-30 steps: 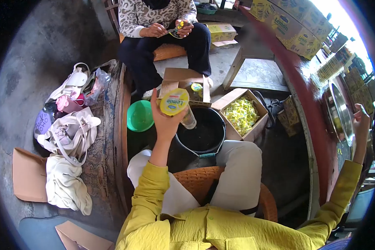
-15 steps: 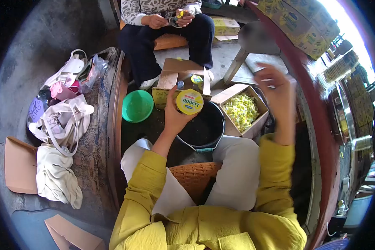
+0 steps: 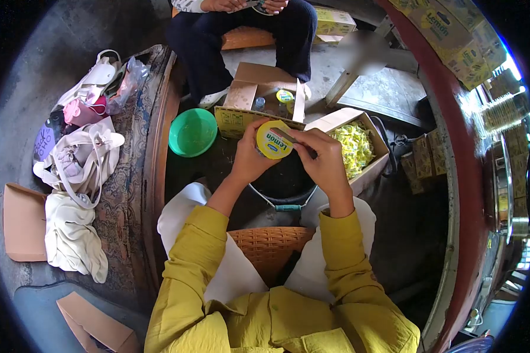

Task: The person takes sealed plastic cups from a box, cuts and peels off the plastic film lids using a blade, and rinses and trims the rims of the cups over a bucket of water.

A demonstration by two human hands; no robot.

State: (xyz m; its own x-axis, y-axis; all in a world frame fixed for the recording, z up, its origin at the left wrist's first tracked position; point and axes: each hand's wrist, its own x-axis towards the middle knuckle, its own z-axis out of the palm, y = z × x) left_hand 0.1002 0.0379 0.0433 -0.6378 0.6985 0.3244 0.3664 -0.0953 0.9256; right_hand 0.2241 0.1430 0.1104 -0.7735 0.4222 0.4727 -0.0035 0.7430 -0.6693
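My left hand (image 3: 248, 156) is wrapped round a lidded cup (image 3: 272, 143), whose yellow top printed "Lemon" faces up. Fingers of my right hand (image 3: 324, 159) are pinched at the lid's right edge around a thin, dark, blade-like strip (image 3: 281, 134) lying across the top; its exact kind is unclear. Both hands are above a black bucket (image 3: 282, 191) with a teal handle grip. Right of it, an open carton (image 3: 378, 130) holds many yellow-green trimmings or wrappers. Beyond my hands stands an open cardboard box (image 3: 239, 97) with another yellow-lidded cup (image 3: 284, 96) inside.
A green basin (image 3: 192, 132) stands left of the bucket. Another person (image 3: 241, 35) sits opposite, hands holding something partly cut off. Bags (image 3: 91, 159) and cloth (image 3: 73, 232) lie on the left ledge. Printed lemon cartons (image 3: 444, 35) are stacked at upper right.
My right hand has come down and left from above the trimmings carton to the cup's lid. The view has tilted slightly downward; my left hand still holds the cup.
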